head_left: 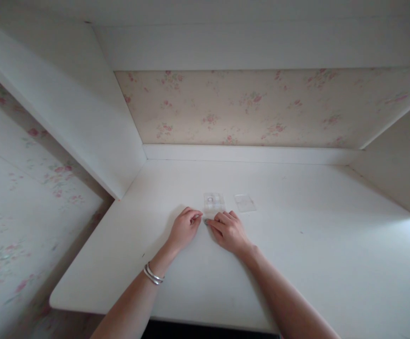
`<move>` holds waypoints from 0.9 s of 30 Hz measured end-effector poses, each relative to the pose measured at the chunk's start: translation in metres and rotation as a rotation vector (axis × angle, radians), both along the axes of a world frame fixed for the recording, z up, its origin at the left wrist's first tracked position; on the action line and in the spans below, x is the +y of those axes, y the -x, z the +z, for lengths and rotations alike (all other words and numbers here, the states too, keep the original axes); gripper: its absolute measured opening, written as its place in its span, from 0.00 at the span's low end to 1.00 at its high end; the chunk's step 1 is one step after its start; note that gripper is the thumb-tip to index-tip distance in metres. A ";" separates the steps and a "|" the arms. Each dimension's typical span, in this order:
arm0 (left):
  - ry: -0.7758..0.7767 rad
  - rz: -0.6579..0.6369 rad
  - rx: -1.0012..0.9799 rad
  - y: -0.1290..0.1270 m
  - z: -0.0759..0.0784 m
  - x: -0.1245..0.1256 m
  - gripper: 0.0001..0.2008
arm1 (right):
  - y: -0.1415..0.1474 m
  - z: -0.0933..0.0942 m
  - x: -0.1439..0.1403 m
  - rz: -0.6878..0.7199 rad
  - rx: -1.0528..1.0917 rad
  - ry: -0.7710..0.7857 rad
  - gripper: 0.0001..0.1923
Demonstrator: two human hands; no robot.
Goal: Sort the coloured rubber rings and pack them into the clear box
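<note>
White desk (297,245) fills the head view, set in an alcove with floral wallpaper (247,108) behind and white side panels to either hand. Our left hand (184,229) and right hand (230,231) meet near the middle of the desk, fingertips almost touching each other at a spot just below a small clear tray (214,203). Both hands are curled, fingers drawn together toward that spot; something small may be pinched between them (we cannot make it out, it is too tiny and partly covered). Two bangles (152,275) sit on the left wrist.

Just right of the tray, a little apart from it, lies a flat clear lid (245,203). The tray seems to have compartments, with a faint ring shape in one of them, though its clear plastic blurs into the desk.

As we judge it, fine work like this goes best with both wrists resting on the desk for steadiness, fingertips kept low, and the tray left close in front so that any small piece has little way to travel. Light pressure should do; clear plastic slides easily on a smooth top.
</note>
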State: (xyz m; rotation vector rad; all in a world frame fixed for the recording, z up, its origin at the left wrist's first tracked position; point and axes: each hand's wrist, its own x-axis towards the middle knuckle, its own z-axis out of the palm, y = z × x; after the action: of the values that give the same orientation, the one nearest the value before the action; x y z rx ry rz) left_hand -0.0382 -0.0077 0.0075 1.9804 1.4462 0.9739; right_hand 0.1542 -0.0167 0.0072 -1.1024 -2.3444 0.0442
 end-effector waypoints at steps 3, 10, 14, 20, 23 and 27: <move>0.007 -0.029 -0.001 0.000 -0.001 -0.002 0.09 | -0.002 -0.004 0.003 -0.061 0.140 0.030 0.11; 0.020 -0.128 0.155 0.000 0.001 -0.005 0.09 | -0.006 0.003 0.031 -0.261 0.438 0.075 0.13; 0.004 -0.138 0.235 0.000 0.001 -0.006 0.08 | -0.001 0.011 0.053 -0.285 0.392 0.043 0.12; 0.003 -0.118 0.274 0.000 0.002 -0.007 0.09 | 0.005 0.010 0.074 -0.293 0.277 0.153 0.12; 0.004 -0.123 0.277 0.000 0.002 -0.007 0.09 | -0.004 0.008 0.073 -0.381 0.377 0.172 0.14; 0.013 -0.116 0.241 -0.001 0.000 -0.007 0.09 | -0.021 -0.001 0.060 -0.475 0.434 0.201 0.16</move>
State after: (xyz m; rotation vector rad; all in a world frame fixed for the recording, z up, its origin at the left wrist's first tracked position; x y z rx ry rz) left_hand -0.0373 -0.0144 0.0078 2.2055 1.4371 0.6936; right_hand 0.1756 0.0437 0.0066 -1.5461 -1.6827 0.3153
